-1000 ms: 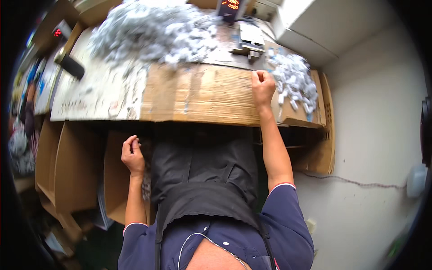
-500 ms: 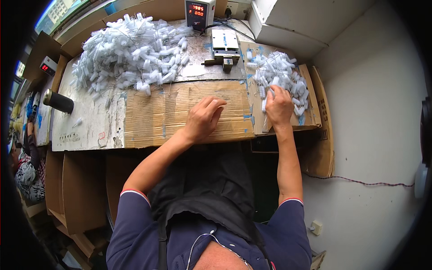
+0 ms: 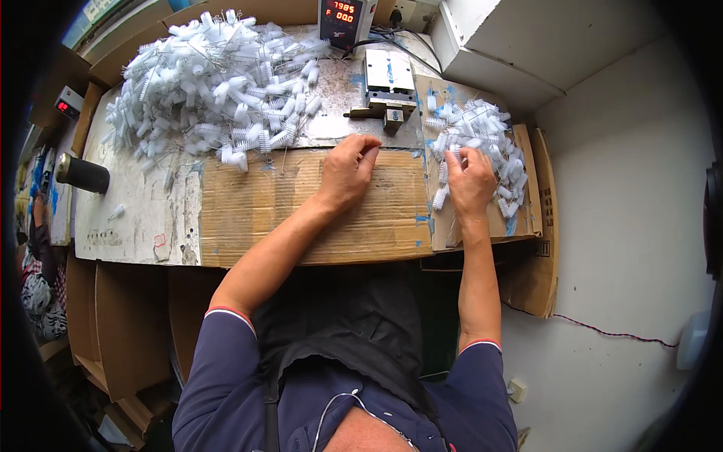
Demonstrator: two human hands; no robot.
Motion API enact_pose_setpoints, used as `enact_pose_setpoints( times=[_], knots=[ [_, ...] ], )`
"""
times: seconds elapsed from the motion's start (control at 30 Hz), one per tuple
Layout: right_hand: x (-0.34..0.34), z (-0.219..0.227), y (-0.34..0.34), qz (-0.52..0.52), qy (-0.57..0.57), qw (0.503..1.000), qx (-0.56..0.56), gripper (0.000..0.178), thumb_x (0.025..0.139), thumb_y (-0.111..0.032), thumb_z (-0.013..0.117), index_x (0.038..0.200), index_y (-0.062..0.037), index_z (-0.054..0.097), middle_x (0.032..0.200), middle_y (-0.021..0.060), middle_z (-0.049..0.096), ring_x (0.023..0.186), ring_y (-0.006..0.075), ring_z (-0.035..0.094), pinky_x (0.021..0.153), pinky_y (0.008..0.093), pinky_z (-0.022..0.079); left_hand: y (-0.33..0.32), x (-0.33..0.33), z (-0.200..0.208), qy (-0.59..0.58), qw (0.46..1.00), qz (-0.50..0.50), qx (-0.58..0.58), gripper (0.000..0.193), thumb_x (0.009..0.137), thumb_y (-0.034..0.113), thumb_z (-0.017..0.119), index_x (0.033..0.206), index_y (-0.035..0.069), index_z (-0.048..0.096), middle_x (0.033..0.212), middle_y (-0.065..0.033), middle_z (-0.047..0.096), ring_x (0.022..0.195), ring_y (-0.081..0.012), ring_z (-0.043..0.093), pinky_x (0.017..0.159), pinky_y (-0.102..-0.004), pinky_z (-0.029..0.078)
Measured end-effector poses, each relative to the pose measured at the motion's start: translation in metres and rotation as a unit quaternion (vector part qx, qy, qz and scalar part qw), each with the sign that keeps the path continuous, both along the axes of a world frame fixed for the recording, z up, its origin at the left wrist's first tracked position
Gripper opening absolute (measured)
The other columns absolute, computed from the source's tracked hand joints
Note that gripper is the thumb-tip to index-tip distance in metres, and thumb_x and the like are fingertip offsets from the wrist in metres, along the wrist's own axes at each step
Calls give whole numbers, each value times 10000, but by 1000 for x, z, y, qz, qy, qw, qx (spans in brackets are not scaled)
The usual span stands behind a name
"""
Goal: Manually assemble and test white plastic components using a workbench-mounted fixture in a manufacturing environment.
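Note:
My left hand is over the cardboard sheet, just short of a metal fixture with a small block at its front. Its thumb and fingertips are pressed together, and whatever they pinch is too small to make out. At the near left edge of the smaller pile of white bristled brushes with thin wire stems, my right hand has its fingers curled. A small white brush shows at the fingertips. Part of that pile is hidden behind this hand.
A large heap of similar brushes covers the back left. Behind the fixture stands a box with a red lit display and black cables. A dark cylinder lies at the left, near one loose white piece. Cardboard borders the right side.
My left hand has moved forward and slightly right, closer to the fixture. My right hand stays at the smaller pile, its fingers slightly shifted. The whole view has tilted a little.

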State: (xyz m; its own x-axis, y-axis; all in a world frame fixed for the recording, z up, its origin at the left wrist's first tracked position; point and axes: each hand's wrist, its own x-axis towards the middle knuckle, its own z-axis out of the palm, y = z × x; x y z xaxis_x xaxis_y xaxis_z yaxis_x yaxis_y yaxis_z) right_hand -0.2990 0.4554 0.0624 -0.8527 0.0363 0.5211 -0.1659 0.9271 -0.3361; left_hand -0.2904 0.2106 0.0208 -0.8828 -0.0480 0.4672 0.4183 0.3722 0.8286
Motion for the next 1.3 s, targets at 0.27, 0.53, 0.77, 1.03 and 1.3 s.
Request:
enact_pose_setpoints(
  times=[0.27, 0.53, 0.77, 1.03, 1.3],
  knots=[
    [12, -10, -59, 76, 20, 988, -134, 302, 918, -248, 817, 1106, -39, 708, 751, 104, 688, 620, 231, 653, 582, 370, 524, -10, 2, -2, -38, 990, 40, 133, 132, 975, 78, 702, 1097, 33, 728, 959, -88, 735, 779, -147, 667, 710, -293, 545],
    [12, -26, -102, 60, -57, 996, 28, 307, 858, -218, 822, 1077, -47, 691, 994, 121, 683, 952, 338, 662, 851, 443, 528, -37, -36, 24, 17, 985, 104, 135, 123, 980, 89, 691, 1079, 34, 737, 863, -54, 733, 703, -97, 639, 651, -267, 520],
    [15, -37, -99, 50, -60, 996, 36, 182, 876, -193, 792, 938, -53, 694, 931, 129, 680, 899, 337, 662, 802, 438, 525, -61, -60, -9, 135, 978, 159, 19, 67, 940, 71, 697, 1002, 67, 720, 933, -130, 728, 821, -324, 719, 717, -390, 566],
    [-3, -32, -116, 50, -68, 994, -67, 174, 918, -180, 731, 817, -44, 690, 740, 168, 719, 663, 358, 706, 633, 454, 541, -58, -56, -8, 106, 988, 108, 12, 62, 922, 62, 694, 982, 70, 708, 919, -120, 720, 804, -329, 716, 696, -403, 568],
    [-33, -37, -139, -12, -48, 993, -109, 185, 908, -196, 736, 788, -59, 702, 677, 147, 707, 616, 332, 707, 607, 432, 545, -59, -58, -10, 101, 988, 114, 31, 57, 920, 67, 698, 977, 68, 707, 912, -119, 720, 791, -329, 714, 687, -407, 567]
  ],
)
